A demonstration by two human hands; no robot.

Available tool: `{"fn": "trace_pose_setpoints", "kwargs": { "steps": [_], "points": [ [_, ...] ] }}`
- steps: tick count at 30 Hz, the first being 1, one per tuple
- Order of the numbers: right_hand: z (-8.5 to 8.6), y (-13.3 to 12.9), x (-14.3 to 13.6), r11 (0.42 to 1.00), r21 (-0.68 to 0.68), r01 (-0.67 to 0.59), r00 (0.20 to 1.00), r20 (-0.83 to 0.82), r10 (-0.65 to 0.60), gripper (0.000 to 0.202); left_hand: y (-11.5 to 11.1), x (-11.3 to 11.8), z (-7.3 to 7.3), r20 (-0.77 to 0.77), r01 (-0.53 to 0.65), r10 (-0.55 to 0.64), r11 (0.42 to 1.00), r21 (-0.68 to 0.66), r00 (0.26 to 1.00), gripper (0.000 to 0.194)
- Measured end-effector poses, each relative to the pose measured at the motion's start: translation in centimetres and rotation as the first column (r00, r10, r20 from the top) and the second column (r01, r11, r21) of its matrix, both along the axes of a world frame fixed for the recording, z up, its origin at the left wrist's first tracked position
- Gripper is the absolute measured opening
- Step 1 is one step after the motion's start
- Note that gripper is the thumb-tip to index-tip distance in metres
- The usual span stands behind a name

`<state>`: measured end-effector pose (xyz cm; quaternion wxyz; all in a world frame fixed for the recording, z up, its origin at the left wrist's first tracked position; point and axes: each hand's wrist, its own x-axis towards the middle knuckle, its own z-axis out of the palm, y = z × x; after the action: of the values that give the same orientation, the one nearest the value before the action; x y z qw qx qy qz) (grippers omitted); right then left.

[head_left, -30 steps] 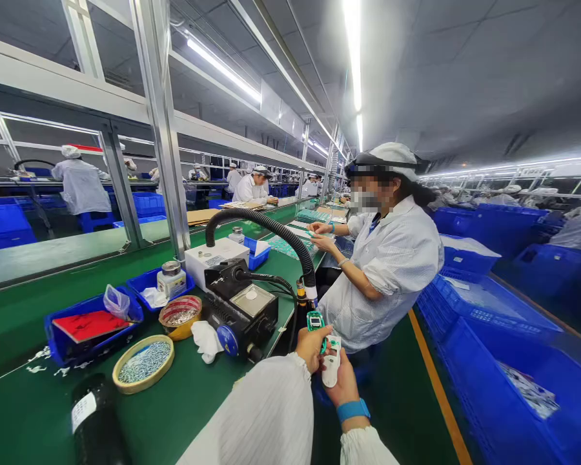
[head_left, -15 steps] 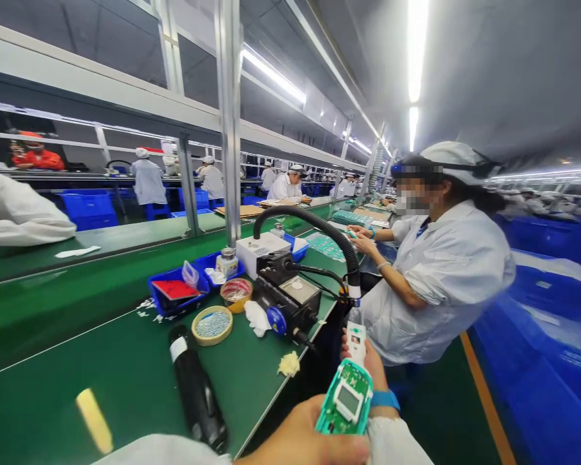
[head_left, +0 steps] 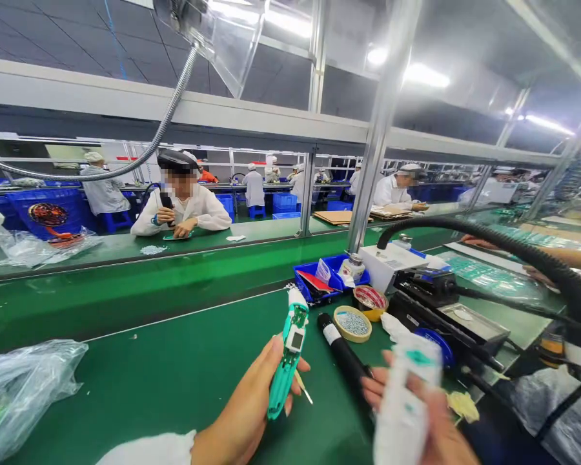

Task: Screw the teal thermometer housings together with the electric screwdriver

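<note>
My left hand point(head_left: 254, 397) is closed around a teal housing point(head_left: 281, 381) with a green circuit board and a small grey screen in a white frame. A white end part tops that housing. My right hand point(head_left: 440, 413) grips a white cover point(head_left: 409, 394) with teal buttons, blurred by motion. A thin pale stick point(head_left: 304, 387) shows just beside my left fingers. Between my hands, a black electric screwdriver point(head_left: 343, 355) lies on the green table point(head_left: 164, 368).
Round tub of small screws point(head_left: 352, 324), taped tub point(head_left: 370, 302), blue bins point(head_left: 319, 284), and black machine with hose point(head_left: 445, 290) stand right of centre. Clear plastic bag point(head_left: 29, 387) lies at left. A metal post point(head_left: 382, 129) rises behind. Across the bench, a person point(head_left: 184, 206) works.
The view has swung left. My hands have moved apart; the teal housing is upright in my left hand, and the white cover is separate in my right, nearer the camera.
</note>
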<state>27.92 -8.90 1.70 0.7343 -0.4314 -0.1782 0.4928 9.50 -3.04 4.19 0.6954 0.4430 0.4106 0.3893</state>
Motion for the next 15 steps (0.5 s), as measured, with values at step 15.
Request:
{"fn": "trace_pose_setpoints", "kwargs": {
  "steps": [15],
  "points": [
    [0.6, 6.2, -16.3, 0.942, 0.053, -0.331, 0.910, 0.281, 0.304, 0.054, 0.9, -8.1, -2.4, -0.252, -0.025, 0.116, 0.941, 0.339, 0.961, 0.068]
  ]
}}
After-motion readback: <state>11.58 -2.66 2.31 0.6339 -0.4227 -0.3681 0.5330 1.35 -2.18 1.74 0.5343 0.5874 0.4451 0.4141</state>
